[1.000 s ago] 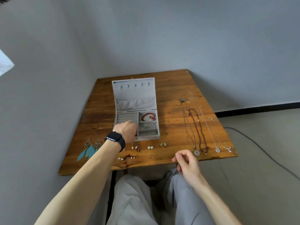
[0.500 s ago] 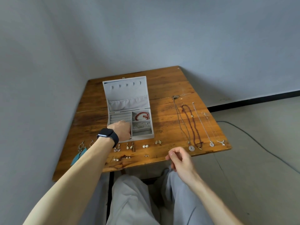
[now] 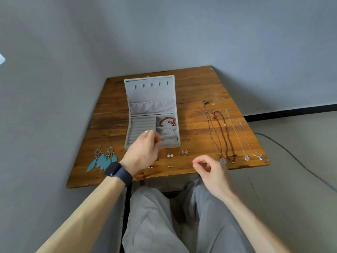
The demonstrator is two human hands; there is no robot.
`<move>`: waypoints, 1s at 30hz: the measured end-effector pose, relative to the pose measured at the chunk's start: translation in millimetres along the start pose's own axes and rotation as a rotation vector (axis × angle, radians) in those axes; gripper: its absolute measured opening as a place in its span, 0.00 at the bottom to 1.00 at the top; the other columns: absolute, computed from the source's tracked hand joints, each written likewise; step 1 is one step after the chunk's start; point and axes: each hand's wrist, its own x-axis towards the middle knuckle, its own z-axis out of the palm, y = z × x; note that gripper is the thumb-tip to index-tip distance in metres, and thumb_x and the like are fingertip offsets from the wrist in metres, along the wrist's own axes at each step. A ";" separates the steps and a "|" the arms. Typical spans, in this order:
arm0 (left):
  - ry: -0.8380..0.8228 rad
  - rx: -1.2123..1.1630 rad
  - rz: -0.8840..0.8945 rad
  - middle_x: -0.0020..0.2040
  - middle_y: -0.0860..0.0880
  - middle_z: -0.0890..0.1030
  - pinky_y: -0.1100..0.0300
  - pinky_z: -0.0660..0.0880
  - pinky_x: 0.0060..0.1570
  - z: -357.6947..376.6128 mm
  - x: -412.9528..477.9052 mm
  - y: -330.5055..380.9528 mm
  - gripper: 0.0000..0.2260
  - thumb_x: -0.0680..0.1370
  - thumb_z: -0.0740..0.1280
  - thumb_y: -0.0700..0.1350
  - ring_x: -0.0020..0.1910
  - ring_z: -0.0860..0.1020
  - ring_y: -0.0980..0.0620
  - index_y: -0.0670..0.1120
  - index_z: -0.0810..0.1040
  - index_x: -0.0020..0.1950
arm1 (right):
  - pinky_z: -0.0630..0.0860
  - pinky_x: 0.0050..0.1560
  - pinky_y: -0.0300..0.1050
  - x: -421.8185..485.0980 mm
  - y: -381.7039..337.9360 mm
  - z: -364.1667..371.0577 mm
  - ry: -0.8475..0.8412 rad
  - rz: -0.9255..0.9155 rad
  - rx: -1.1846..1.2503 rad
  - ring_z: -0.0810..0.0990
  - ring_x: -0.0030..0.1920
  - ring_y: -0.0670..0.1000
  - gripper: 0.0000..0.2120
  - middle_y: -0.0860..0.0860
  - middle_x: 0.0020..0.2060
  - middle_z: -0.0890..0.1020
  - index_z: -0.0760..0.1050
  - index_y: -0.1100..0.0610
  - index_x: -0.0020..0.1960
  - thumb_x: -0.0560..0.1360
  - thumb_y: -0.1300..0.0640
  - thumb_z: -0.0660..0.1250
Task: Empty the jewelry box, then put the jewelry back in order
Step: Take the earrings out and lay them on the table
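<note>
Lifted off the ring rolls since a moment ago — pinching a small silver ring (image 3: 146, 132) with the left hand (image 3: 144, 150) over the jewelry box (image 3: 151, 99). With the right hand (image 3: 209, 170) loosely curled, seemingly empty. Probably midway: red bracelet (image 3: 167, 121) boxed; necklaces (image 3: 228, 136), feather earrings (image 3: 102, 159) out on the table (image 3: 197, 88).

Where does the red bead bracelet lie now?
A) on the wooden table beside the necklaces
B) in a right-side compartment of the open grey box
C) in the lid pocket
B: the red bead bracelet lies in the far right compartment of the open grey jewelry box.
</note>
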 end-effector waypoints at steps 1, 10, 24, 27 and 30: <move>0.003 -0.002 0.039 0.47 0.53 0.74 0.58 0.74 0.41 10.9 -8.5 8.1 0.03 0.82 0.63 0.48 0.45 0.73 0.54 0.51 0.72 0.51 | 0.72 0.48 0.32 2.2 0.8 0.4 0.017 -0.030 -0.075 0.77 0.48 0.40 0.04 0.37 0.46 0.81 0.82 0.47 0.49 0.76 0.55 0.72; 0.019 0.156 0.046 0.59 0.52 0.70 0.55 0.70 0.54 90.1 -28.6 28.7 0.08 0.82 0.61 0.53 0.55 0.69 0.50 0.52 0.77 0.53 | 0.72 0.46 0.46 13.2 5.5 18.3 0.060 -0.038 -0.321 0.73 0.46 0.48 0.03 0.38 0.43 0.80 0.85 0.40 0.46 0.72 0.46 0.75; 0.003 0.061 -0.034 0.63 0.54 0.74 0.54 0.70 0.60 83.8 -28.6 28.6 0.06 0.77 0.69 0.55 0.63 0.71 0.51 0.56 0.82 0.50 | 0.75 0.50 0.46 9.0 8.2 13.5 0.054 -0.007 -0.207 0.75 0.48 0.46 0.08 0.40 0.43 0.78 0.85 0.44 0.50 0.71 0.48 0.76; -0.001 0.078 -0.049 0.62 0.53 0.75 0.52 0.71 0.60 83.0 -27.8 29.9 0.08 0.77 0.69 0.56 0.63 0.71 0.51 0.56 0.82 0.54 | 0.74 0.50 0.46 9.1 9.8 14.7 0.071 -0.014 -0.218 0.75 0.48 0.46 0.07 0.40 0.43 0.78 0.85 0.44 0.50 0.72 0.47 0.76; 0.001 0.096 -0.043 0.63 0.53 0.75 0.54 0.70 0.59 83.7 -26.5 32.1 0.09 0.78 0.68 0.56 0.62 0.72 0.50 0.55 0.83 0.54 | 0.75 0.48 0.47 10.0 10.3 19.0 0.102 -0.034 -0.269 0.75 0.47 0.47 0.07 0.40 0.43 0.79 0.85 0.45 0.50 0.72 0.46 0.75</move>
